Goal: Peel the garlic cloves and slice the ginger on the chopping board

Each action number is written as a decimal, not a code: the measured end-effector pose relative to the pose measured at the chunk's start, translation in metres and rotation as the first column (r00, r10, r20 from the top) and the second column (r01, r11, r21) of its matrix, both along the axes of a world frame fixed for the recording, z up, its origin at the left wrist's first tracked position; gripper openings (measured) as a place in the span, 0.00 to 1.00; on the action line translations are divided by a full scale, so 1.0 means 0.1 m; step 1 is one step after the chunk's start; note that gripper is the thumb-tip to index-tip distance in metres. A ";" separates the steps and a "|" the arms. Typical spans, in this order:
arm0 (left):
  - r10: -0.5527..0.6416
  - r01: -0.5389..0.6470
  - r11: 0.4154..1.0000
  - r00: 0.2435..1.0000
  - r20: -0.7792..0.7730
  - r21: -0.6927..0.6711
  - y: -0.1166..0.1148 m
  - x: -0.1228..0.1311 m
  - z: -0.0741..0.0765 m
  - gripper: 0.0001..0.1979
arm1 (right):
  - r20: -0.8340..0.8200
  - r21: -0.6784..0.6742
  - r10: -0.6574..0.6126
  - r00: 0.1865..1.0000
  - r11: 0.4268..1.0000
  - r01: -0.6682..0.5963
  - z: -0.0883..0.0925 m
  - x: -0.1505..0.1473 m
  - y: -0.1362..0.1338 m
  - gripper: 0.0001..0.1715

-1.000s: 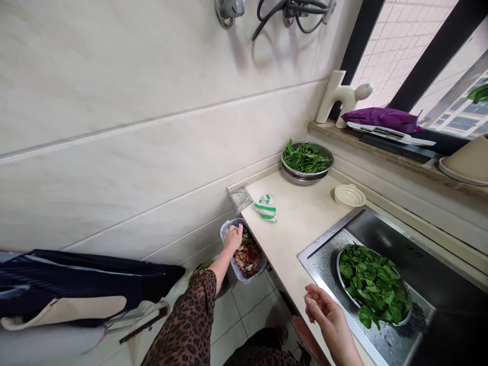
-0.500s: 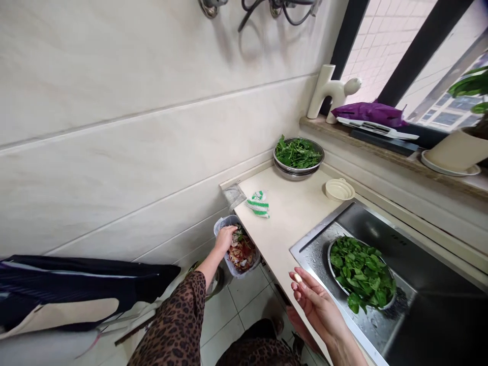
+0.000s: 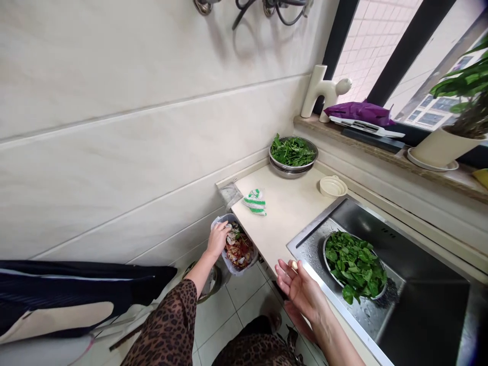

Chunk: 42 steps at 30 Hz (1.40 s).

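My left hand (image 3: 217,239) reaches down from a leopard-print sleeve to the rim of a small waste bin (image 3: 233,265) lined with a plastic bag and filled with food scraps. Its fingers curl at the bin's edge; what they hold is hidden. My right hand (image 3: 299,288) hovers palm up at the counter's front edge, fingers loosely spread, with a small pale bit resting near the fingertips. Just right of it, a metal bowl of green leaves (image 3: 354,264) sits in the steel sink (image 3: 415,277).
A second metal bowl of greens (image 3: 293,152) stands at the counter's back corner. A green-and-white cloth (image 3: 255,201) and a cream dish (image 3: 333,186) lie on the counter (image 3: 290,213). The windowsill holds a white figurine (image 3: 322,91), a purple bag (image 3: 360,112) and a potted plant (image 3: 453,122).
My right hand has moved left toward the counter edge and turned palm up. My left hand stays at the bin's rim. The view has shifted slightly right.
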<state>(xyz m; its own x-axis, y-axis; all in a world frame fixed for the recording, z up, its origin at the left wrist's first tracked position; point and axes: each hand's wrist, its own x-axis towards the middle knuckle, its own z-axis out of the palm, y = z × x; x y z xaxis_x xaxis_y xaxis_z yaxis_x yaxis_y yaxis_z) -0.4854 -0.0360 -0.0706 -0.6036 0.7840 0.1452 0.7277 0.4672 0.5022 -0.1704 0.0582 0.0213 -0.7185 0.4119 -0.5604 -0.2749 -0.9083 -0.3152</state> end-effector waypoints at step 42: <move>-0.065 -0.388 0.799 0.705 0.706 0.460 -0.05 1.22 0.96 0.10 | 0.021 0.510 0.188 0.982 0.843 -0.173 -0.03 -1.01 -0.16 0.16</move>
